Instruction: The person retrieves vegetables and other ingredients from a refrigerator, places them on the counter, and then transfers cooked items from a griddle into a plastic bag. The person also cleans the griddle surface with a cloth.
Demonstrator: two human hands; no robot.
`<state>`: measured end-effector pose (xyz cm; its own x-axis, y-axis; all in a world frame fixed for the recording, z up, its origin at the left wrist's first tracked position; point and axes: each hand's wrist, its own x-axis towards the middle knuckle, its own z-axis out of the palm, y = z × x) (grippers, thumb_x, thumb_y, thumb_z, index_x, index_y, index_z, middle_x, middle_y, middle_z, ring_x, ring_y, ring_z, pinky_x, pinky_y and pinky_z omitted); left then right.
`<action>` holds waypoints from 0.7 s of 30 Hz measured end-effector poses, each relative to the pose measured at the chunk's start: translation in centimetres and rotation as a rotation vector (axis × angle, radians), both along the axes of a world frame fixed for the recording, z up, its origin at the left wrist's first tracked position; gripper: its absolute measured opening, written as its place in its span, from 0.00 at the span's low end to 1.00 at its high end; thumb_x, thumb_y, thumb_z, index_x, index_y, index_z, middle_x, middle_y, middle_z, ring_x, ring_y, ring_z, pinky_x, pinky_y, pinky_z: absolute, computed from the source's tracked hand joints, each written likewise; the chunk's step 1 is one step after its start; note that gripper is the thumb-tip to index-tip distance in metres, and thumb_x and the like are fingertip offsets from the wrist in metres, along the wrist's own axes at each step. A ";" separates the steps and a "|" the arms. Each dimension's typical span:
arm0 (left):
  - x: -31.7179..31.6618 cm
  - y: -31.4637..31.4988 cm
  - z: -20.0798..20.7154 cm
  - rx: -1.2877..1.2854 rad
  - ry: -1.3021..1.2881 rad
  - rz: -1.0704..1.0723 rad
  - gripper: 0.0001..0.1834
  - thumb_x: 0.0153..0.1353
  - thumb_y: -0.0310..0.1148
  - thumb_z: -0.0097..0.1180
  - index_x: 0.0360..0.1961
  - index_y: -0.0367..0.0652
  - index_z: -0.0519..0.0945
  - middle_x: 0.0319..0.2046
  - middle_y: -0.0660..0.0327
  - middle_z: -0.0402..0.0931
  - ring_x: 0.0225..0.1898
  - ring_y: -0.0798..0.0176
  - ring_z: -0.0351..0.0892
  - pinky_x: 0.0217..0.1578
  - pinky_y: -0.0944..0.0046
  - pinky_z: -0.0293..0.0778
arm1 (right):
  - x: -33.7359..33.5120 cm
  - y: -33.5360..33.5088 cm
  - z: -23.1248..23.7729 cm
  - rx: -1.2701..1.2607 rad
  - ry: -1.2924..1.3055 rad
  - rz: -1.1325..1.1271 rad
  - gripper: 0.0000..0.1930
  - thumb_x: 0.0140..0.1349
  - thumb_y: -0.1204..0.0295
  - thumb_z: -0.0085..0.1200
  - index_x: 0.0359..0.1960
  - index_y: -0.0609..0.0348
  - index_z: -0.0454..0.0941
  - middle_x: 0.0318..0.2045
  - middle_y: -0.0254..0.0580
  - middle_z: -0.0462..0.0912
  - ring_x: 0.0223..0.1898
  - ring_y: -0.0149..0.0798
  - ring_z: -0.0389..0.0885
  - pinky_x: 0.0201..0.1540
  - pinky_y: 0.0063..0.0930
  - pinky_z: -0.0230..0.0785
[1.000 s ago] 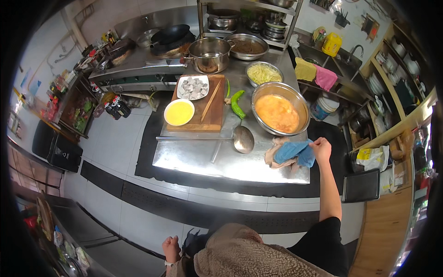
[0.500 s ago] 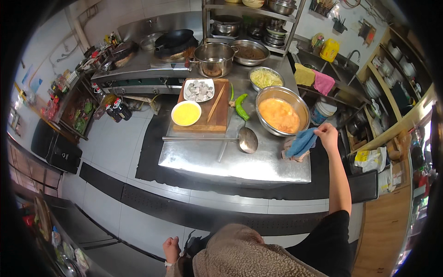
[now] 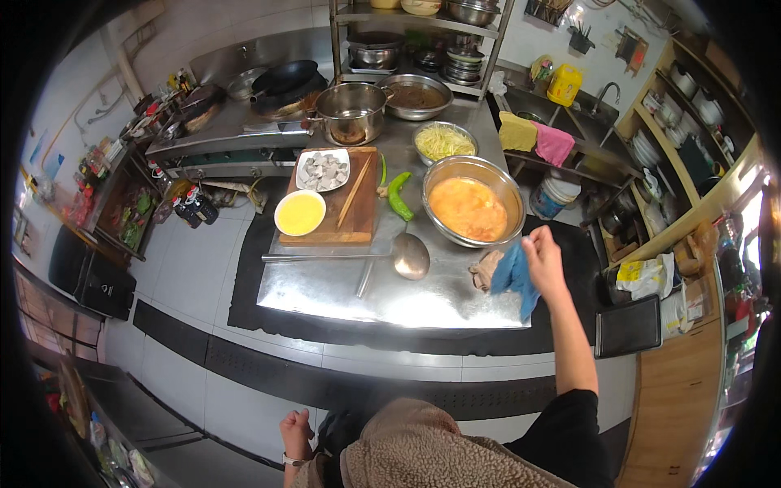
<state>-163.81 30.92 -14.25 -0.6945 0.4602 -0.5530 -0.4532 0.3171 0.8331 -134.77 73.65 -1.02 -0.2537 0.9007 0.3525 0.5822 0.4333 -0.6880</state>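
Observation:
Between the pinched fingers of my right hand (image 3: 545,259) hangs a blue cloth (image 3: 512,281), at the right front corner of the steel table (image 3: 342,307). A beige-pink cloth (image 3: 486,270) lies crumpled beside it on the tabletop. Just behind stands a large metal bowl (image 3: 514,191) of orange-red soupy food (image 3: 466,209). My left hand (image 3: 296,433) is low by my body, away from the table, fingers curled with nothing seen in them. Left of the cloths rests a long-handled steel ladle (image 3: 410,256).
A wooden cutting board (image 3: 358,215) holds a bowl of yellow liquid (image 3: 299,213), a dish of grey chunks (image 3: 324,169) and chopsticks (image 3: 353,193). Green peppers (image 3: 399,197), a bowl of pale shreds (image 3: 446,145) and a steel pot (image 3: 350,114) stand nearby. Behind right is a sink (image 3: 561,130).
My right hand has raised the blue cloth off the beige-pink one and drawn it nearer, so it hangs down. The whole view has shifted slightly. My left hand stays low and curled.

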 end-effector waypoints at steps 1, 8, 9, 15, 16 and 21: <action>-0.1 0.4 0.4 0.018 0.006 -0.014 0.18 0.55 0.30 0.53 0.12 0.48 0.62 0.08 0.69 0.59 0.09 0.75 0.55 0.10 0.73 0.54 | -0.3 -0.7 -1.0 -0.026 0.061 0.062 0.07 0.57 0.73 0.48 0.27 0.61 0.63 0.13 0.36 0.64 0.16 0.26 0.62 0.20 0.25 0.59; -0.2 7.5 3.2 0.385 -0.130 -0.389 0.12 0.60 0.34 0.46 0.42 0.40 0.67 0.40 0.54 0.71 0.38 0.63 0.73 0.34 0.68 0.72 | -8.6 -13.0 -3.9 -0.985 0.455 0.371 0.07 0.60 0.66 0.47 0.33 0.54 0.65 0.23 0.28 0.66 0.27 0.23 0.64 0.29 0.18 0.60; 0.0 8.6 2.7 0.439 -0.149 -0.493 0.19 0.62 0.38 0.44 0.51 0.39 0.63 0.51 0.51 0.64 0.49 0.58 0.68 0.44 0.61 0.70 | -9.6 -14.3 -5.5 -0.941 0.326 0.391 0.06 0.61 0.66 0.46 0.34 0.53 0.66 0.23 0.28 0.66 0.27 0.23 0.64 0.31 0.19 0.61; 1.6 13.8 1.5 0.466 -0.793 -0.393 0.27 0.61 0.48 0.40 0.54 0.40 0.60 0.50 0.51 0.65 0.47 0.54 0.70 0.48 0.54 0.66 | -15.1 -15.7 -4.7 -0.982 0.217 0.708 0.09 0.60 0.68 0.47 0.40 0.57 0.67 0.31 0.35 0.73 0.27 0.28 0.71 0.29 0.21 0.67; 1.2 13.8 0.7 0.412 -0.750 -0.372 0.27 0.60 0.47 0.41 0.53 0.39 0.61 0.48 0.52 0.66 0.46 0.54 0.70 0.49 0.54 0.66 | -15.0 -14.8 -4.9 -1.030 0.358 0.723 0.10 0.59 0.69 0.47 0.41 0.57 0.67 0.31 0.36 0.74 0.27 0.28 0.72 0.27 0.20 0.68; -1.5 17.0 -3.0 0.339 -0.647 -0.191 0.23 0.54 0.41 0.48 0.48 0.38 0.67 0.42 0.56 0.72 0.44 0.56 0.71 0.51 0.53 0.64 | -10.9 -5.9 -9.8 -1.032 0.381 0.707 0.11 0.60 0.74 0.46 0.44 0.60 0.65 0.38 0.39 0.77 0.37 0.27 0.74 0.35 0.19 0.69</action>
<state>-165.32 47.91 -17.25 -0.1706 0.7576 -0.6300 -0.8479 0.2129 0.4856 -145.63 67.72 -10.85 -0.8182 0.5115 -0.2623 0.1439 -0.2596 -0.9549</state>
